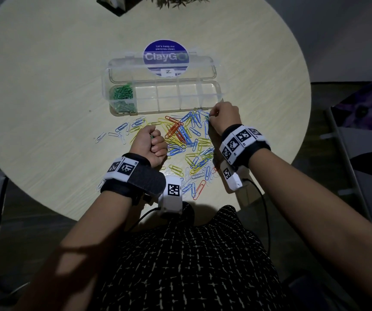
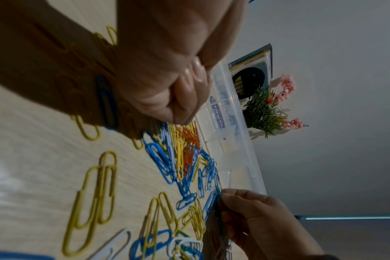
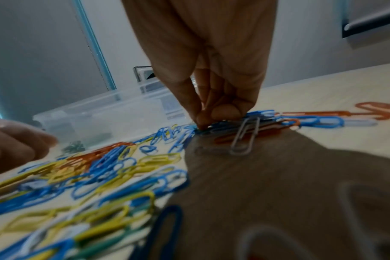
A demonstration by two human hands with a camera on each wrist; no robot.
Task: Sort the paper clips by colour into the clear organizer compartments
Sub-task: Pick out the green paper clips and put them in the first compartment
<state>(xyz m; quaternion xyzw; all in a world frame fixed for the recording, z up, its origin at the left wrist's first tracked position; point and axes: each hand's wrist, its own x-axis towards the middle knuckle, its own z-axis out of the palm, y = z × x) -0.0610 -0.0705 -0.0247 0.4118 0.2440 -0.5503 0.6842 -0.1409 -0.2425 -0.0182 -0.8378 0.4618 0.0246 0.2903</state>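
Note:
The clear organizer point(image 1: 212, 102) lies open on the round table, its lid folded back. Its leftmost compartment holds green paper clips point(image 1: 122, 97); the other compartments look bare. A mixed pile of blue, yellow, orange and white paper clips point(image 1: 185, 140) spreads in front of it. My left hand point(image 1: 151, 142) is curled in a fist over the pile's left side, with a sliver of green clip showing inside it. My right hand point(image 1: 213, 114) pinches a dark green clip point(image 2: 218, 197) at the pile's far right edge, close to the organizer's front wall. Its fingertips point(image 3: 200, 123) touch the clips there.
A blue round "ClayGo" sticker point(image 1: 166, 57) shows through the lid. A small plant point(image 1: 176, 1) and a dark box point(image 1: 113, 5) stand at the table's far edge. Loose clips reach the near edge point(image 1: 198, 187). A chair point(image 1: 360, 153) stands to the right.

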